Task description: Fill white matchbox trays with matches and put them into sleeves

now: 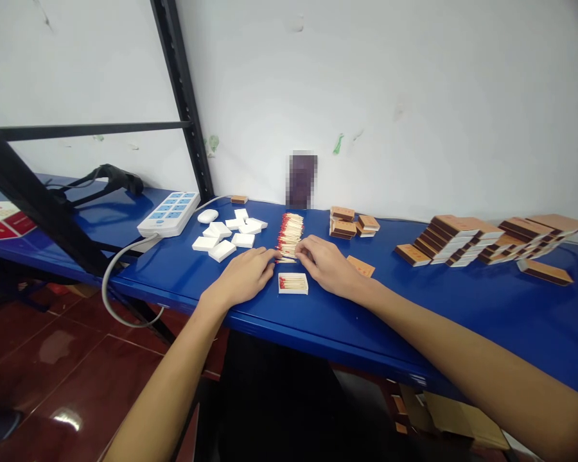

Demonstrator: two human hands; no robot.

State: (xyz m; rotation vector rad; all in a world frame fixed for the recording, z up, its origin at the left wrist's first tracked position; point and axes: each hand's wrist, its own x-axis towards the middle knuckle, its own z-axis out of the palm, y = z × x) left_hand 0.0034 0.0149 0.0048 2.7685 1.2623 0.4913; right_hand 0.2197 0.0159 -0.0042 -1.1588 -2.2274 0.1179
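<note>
A column of red-headed matchsticks (291, 231) lies on the blue table straight ahead. My left hand (248, 273) rests at the near left end of it, fingers drawn together at the red heads of the closest matchsticks. From the other side, my right hand (326, 262) has its fingers curled in at the plain ends of these same matchsticks; the exact grip is partly hidden. Just in front of both hands sits a white matchbox tray (293, 291) with matchsticks inside, heads to the left. An orange matchbox sleeve (361, 265) lies flat, partly behind my right hand.
Several white trays (221, 249) lie at the left, near a white oval object (207, 216) and a power strip (169, 213). Orange matchboxes (343, 221) stand at the back; more are stacked (455, 237) at the right. A black shelf post (185, 96) rises at left.
</note>
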